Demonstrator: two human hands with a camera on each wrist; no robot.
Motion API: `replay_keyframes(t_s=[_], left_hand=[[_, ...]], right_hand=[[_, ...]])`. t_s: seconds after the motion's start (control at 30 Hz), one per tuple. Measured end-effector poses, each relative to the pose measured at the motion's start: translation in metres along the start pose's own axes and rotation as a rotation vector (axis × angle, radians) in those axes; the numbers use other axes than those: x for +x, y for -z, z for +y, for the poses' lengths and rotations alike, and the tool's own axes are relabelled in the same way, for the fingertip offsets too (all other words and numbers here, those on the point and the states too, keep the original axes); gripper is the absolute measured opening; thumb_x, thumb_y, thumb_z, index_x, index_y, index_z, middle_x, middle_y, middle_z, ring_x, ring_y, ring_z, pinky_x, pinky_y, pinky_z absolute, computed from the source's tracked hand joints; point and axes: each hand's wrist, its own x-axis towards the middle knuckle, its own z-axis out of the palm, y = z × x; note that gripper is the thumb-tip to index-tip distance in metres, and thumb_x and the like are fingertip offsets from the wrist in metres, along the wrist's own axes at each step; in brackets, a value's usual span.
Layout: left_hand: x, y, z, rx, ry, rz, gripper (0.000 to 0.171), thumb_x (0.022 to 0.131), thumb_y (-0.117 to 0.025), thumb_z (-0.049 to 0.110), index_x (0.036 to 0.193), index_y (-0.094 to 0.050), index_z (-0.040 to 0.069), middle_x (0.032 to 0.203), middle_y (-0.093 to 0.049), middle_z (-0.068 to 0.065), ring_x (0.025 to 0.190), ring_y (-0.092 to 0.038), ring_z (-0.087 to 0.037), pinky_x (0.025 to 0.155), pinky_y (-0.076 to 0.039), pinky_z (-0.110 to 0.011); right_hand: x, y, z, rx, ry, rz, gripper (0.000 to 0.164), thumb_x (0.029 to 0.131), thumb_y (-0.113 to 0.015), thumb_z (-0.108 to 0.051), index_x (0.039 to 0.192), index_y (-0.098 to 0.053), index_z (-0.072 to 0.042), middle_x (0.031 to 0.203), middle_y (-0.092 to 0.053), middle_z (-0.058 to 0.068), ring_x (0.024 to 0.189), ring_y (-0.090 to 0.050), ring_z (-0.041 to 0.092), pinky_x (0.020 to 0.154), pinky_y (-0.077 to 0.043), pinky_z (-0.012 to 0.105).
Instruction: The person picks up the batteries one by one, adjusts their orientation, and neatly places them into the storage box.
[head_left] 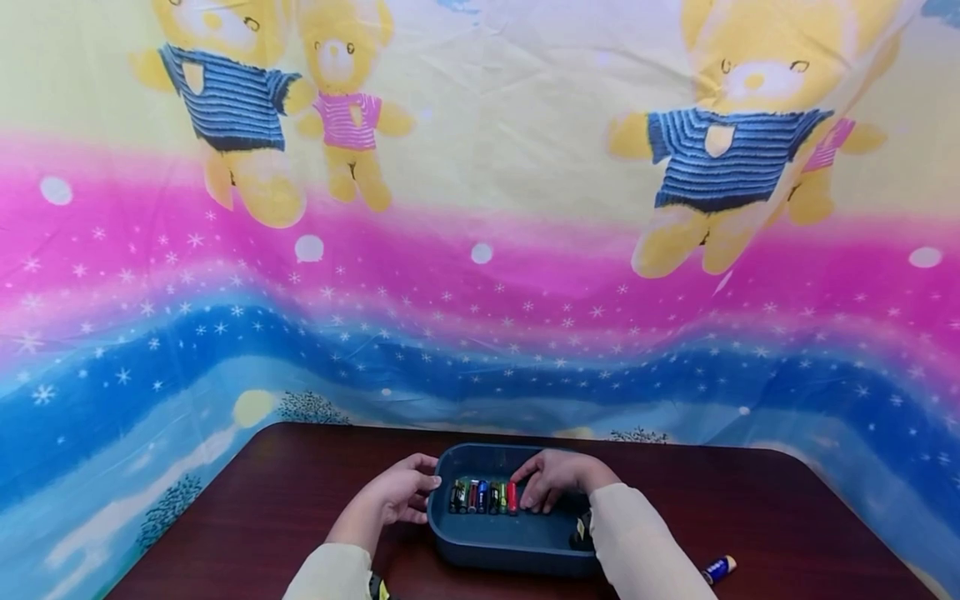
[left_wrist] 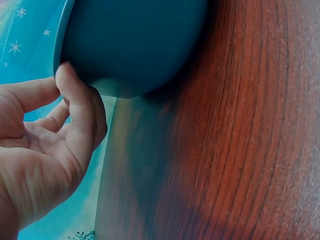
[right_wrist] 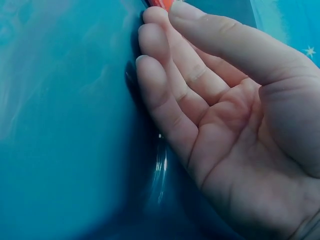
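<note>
A dark blue-grey tray [head_left: 525,537] with rounded corners sits on the table. Inside it, a row of several batteries [head_left: 482,497] stands side by side, in black, green, blue and red. My left hand [head_left: 401,492] grips the tray's left end, with its fingertips at the rim in the left wrist view. Over the tray's right half, my right hand [head_left: 553,479] pinches the red battery [head_left: 512,497] at the row's right end between thumb and forefinger. Only a bit of its red casing shows in the right wrist view, past the thumb tip; the other fingers are bent close over the tray floor.
On the dark reddish-brown table [head_left: 315,483], a blue battery [head_left: 720,569] with a pale end lies to the right of the tray, beside the right sleeve [head_left: 645,542]. A cloth backdrop [head_left: 480,333] printed with bears and snowflakes hangs behind the table's far edge.
</note>
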Motion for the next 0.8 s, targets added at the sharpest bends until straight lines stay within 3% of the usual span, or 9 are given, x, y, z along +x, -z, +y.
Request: replay_keyframes(t_s=[0.27, 0.5, 0.8], left_hand=[[0.001, 0.001, -0.001, -0.006, -0.001, -0.005, 0.035, 0.093, -0.052, 0.009, 0.127, -0.044, 0.004, 0.097, -0.056, -0.018, 0.069, -0.055, -0.021, 0.055, -0.052, -0.03], [0.0, 0.002, -0.001, -0.009, 0.0, -0.01, 0.034, 0.093, -0.052, 0.01, 0.126, -0.044, 0.004, 0.098, -0.056, -0.018, 0.07, -0.055, -0.021, 0.056, -0.052, -0.031], [-0.002, 0.001, -0.002, -0.01, -0.011, 0.0, 0.035, 0.093, -0.052, 0.01, 0.127, -0.044, 0.003, 0.097, -0.056, -0.018, 0.072, -0.055, -0.022, 0.057, -0.052, -0.031]], right_hand=[[-0.004, 0.003, -0.009, 0.018, -0.024, -0.034, 0.045, 0.085, -0.06, 0.001, 0.129, -0.048, 0.005, 0.098, -0.067, 0.018, 0.085, -0.065, 0.026, 0.071, -0.053, 0.038], [-0.012, 0.006, -0.03, -0.095, -0.058, 0.022, 0.042, 0.086, -0.062, -0.002, 0.127, -0.05, 0.004, 0.097, -0.067, 0.016, 0.086, -0.064, 0.028, 0.069, -0.054, 0.04], [-0.051, 0.029, -0.063, -0.181, 0.022, 0.118, 0.036, 0.09, -0.059, -0.008, 0.125, -0.054, 0.001, 0.101, -0.066, 0.013, 0.089, -0.063, 0.028, 0.07, -0.053, 0.041]])
